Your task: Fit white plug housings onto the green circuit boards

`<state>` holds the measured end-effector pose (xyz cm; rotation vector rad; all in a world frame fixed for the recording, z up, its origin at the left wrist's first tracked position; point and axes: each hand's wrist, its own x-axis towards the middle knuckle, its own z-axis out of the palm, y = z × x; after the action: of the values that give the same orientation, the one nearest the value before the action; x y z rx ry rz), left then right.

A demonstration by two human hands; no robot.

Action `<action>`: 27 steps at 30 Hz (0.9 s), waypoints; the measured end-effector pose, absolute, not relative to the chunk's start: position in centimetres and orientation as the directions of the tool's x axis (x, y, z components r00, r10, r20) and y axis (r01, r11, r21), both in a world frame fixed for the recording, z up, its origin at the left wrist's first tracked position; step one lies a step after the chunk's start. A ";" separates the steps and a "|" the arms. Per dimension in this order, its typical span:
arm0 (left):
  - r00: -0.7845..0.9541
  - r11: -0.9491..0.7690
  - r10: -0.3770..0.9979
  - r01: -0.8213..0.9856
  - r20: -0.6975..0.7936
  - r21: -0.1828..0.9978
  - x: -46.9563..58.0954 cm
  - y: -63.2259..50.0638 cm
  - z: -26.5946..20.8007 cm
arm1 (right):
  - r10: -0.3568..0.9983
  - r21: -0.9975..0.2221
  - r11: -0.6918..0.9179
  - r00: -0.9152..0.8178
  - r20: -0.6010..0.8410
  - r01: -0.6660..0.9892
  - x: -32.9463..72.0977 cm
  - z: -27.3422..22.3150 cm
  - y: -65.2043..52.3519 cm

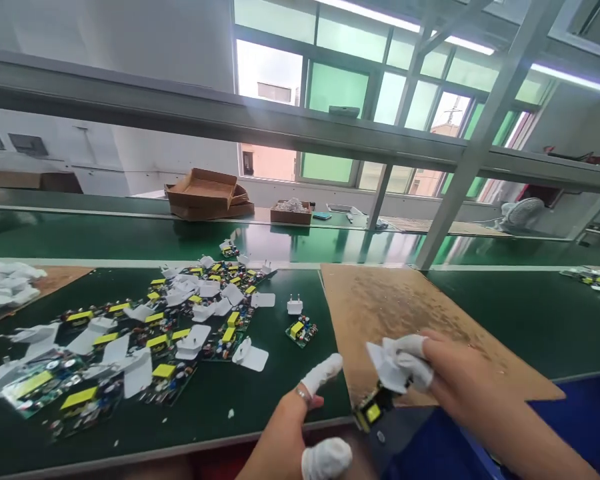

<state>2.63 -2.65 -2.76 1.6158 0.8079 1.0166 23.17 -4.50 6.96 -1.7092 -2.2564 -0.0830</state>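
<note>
My right hand [437, 373], white cots on its fingertips, grips a white plastic cover piece [387, 365] joined to a circuit board with a yellow transformer [373, 408], held over the bench's front edge. My left hand [307, 413], also in white finger cots, hovers just left of it with fingers apart and holds nothing. A single circuit board [301, 330] and a white plug part [295, 305] lie on the green mat [280, 387] ahead of my left hand. A large heap of boards and white covers [170, 320] spreads across the left.
A brown board [405, 307] lies on the mat under my right hand. White parts [5, 283] pile at far left. Behind a green conveyor [330, 243] sit cardboard boxes [207, 193] and a parts box [291, 212]. A slanted metal post [460, 173] rises at right; a fan [520, 213] stands beyond.
</note>
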 end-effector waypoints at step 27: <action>-0.289 -0.004 0.951 -0.373 -0.112 0.928 0.4 -3.0 -5.2 | 0.989 -0.928 0.148 -0.036 0.144 0.342 12.4 -2.9 -1.5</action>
<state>0.42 -2.97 -5.23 0.7195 1.1578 1.5424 12.43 -1.47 -2.94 -1.3381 -1.5362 0.9172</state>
